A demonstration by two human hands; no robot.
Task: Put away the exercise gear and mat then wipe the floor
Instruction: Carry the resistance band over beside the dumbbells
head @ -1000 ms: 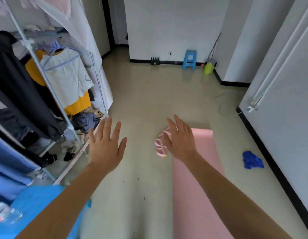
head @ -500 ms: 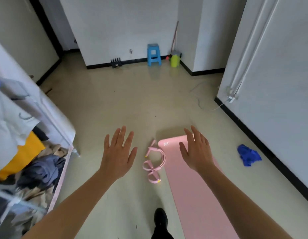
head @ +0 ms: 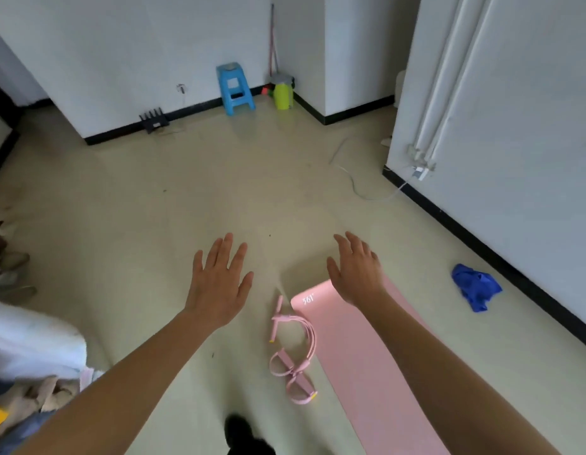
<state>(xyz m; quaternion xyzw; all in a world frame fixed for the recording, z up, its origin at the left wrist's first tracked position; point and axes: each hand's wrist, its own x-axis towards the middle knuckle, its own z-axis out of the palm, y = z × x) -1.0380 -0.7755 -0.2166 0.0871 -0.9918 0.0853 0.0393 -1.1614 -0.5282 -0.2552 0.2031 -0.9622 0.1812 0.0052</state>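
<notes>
— Pale, glossy floor [head: 193,205] runs back to white walls with black skirting. What lies on it?

— A pink mat [head: 360,362] unrolled flat at the lower right, and a pink pull-rope exerciser [head: 293,356] just beside its left edge, touching or nearly so.

— And the hands?

— Both are raised, palms down. The left hand [head: 219,284] hovers above bare floor, its grip spread apart and holding nothing. The right hand [head: 357,274] hangs above the mat's far end, fingers likewise apart and empty.

— Anything else?

— A crumpled blue cloth [head: 475,287] near the right wall, well apart from the mat; a blue stool [head: 234,88] and a yellow-green bottle [head: 282,95] by the far wall.
</notes>
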